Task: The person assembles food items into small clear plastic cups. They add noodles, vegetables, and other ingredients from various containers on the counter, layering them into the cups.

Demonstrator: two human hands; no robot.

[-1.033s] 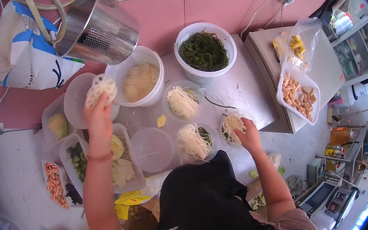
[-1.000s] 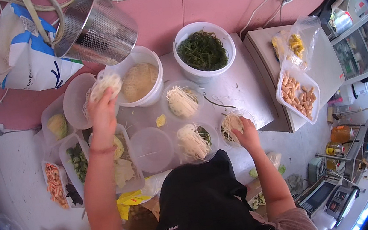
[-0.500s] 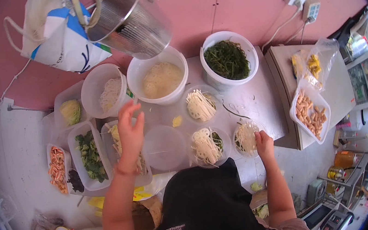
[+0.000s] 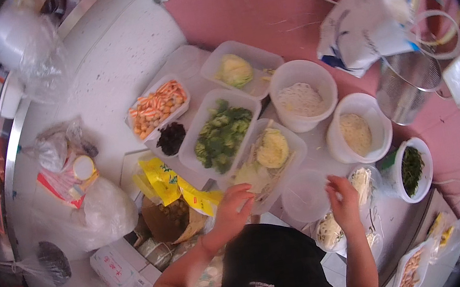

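Note:
My left hand [image 4: 233, 211] is at the near edge of a clear container [image 4: 296, 152] of cut cabbage [image 4: 272, 148], fingers partly spread and nothing visible in them. My right hand [image 4: 345, 204] hovers beside a round clear bowl [image 4: 305, 196] with nothing in it, its fingers loosely bent and apart. Right of that bowl are several round bowls with white noodles [image 4: 330, 231] and enoki mushrooms [image 4: 361, 182]; my right hand and forearm partly cover them. Broccoli [image 4: 223, 135] fills the container left of the cabbage.
Farther back stand white tubs of pale noodles [image 4: 301, 100], yellowish noodles [image 4: 355, 131] and dark green seaweed strips [image 4: 412, 169]. Sliced orange-white sticks [image 4: 160, 109], black fungus [image 4: 171, 138] and a cabbage half [image 4: 234, 71] lie left. Yellow packets [image 4: 165, 181] and a cardboard box [image 4: 122, 274] are lower left.
The view has swung left. My right hand has let go of the right-hand noodle bowl and moved to the bare bowl. My left hand has drawn back to the cabbage container's near edge.

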